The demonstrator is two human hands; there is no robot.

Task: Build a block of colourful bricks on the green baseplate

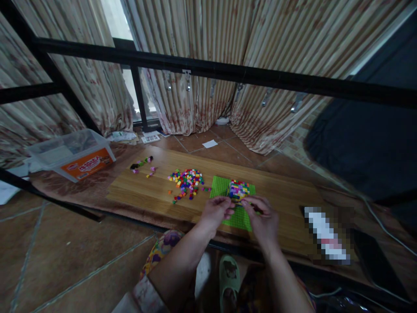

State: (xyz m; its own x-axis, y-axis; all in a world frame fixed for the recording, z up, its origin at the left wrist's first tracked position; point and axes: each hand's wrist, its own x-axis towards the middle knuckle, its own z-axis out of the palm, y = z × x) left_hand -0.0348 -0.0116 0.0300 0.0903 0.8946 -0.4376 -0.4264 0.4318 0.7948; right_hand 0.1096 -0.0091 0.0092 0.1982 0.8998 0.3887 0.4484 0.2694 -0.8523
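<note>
Head view: a stack of small multicoloured plastic bricks (239, 189) stands on a green studded baseplate (219, 186), which lies near the front edge of the wooden bench (140, 193), right of its middle. My left hand (215, 213) and right hand (262, 216) reach in over that front edge, both curled, with the fingers (246, 204) of my right hand close against the near side of the stack. Whether I am pinching a brick or only touching the stack I cannot tell, because my fingers hide the contact. My hands are at that near side now, and work so close among the small bricks calls for fine fingertip control. Just left of the baseplate lies a loose heap of bricks (186, 182), with a smaller scatter of bricks (142, 164) nearer the bench's left end. Past that end sits a clear plastic tub with an orange label (71, 155). Near the right end lies a pixelated object (325, 234).
</note>
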